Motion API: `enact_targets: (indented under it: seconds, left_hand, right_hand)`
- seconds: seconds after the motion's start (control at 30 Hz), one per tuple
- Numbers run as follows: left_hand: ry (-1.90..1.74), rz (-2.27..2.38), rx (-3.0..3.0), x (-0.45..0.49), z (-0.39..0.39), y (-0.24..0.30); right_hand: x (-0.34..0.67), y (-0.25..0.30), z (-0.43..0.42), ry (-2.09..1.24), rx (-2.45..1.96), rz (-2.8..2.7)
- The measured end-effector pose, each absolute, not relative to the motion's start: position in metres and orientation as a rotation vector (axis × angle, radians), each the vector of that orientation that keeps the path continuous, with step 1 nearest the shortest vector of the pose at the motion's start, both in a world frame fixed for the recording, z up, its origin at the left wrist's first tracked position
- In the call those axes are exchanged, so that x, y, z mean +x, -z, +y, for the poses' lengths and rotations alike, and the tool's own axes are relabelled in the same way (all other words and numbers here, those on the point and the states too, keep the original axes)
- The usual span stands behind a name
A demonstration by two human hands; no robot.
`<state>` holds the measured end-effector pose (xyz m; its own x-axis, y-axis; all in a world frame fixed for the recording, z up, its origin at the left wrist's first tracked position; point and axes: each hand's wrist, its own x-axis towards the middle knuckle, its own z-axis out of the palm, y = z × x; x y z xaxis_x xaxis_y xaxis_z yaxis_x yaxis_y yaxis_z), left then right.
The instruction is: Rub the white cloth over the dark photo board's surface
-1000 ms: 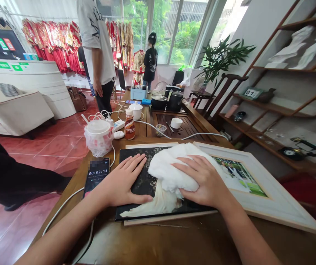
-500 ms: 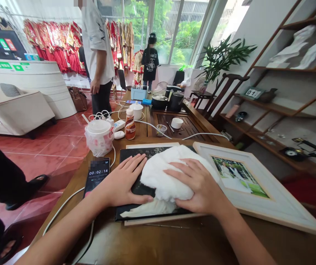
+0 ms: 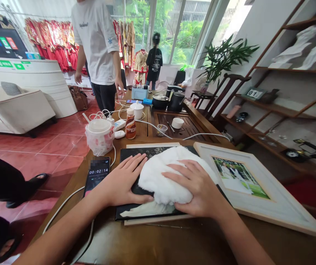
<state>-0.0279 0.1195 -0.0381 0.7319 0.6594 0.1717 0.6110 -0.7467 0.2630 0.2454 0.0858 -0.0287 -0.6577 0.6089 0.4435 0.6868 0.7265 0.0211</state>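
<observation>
My right hand (image 3: 192, 187) presses down on a fluffy white cotton wad (image 3: 164, 180), its fingers spread over the top. The wad lies on a glossy black photo panel (image 3: 130, 193), and part of a white gown (image 3: 149, 209) shows on the panel below it. My left hand (image 3: 123, 180) rests flat on the panel, fingertips close to the wad. To the right, a wide pale wooden frame (image 3: 259, 206) holds a wedding photo (image 3: 236, 176) and lies partly under the wad's side of the panel.
A phone (image 3: 96, 175) showing a running timer lies left of the panel. Behind it stand a bagged white cup (image 3: 99, 137) and a Nescafé bottle (image 3: 130, 125), among white cables. A tea tray (image 3: 174, 127) with a kettle lies beyond. A person (image 3: 94, 48) stands past the table.
My right hand and the wad have slid left over the panel, showing more of the framed photo. The standing person has turned, with arms held out from the body.
</observation>
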Motion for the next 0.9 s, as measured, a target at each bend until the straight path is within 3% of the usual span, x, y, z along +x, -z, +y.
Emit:
enact_targets:
  seconds: [0.9]
  left_hand:
    - [-0.35, 1.039, 2.739, -0.027, 0.119, 0.037]
  right_hand:
    - [0.256, 0.03, 0.092, 0.346, -1.069, -2.505]
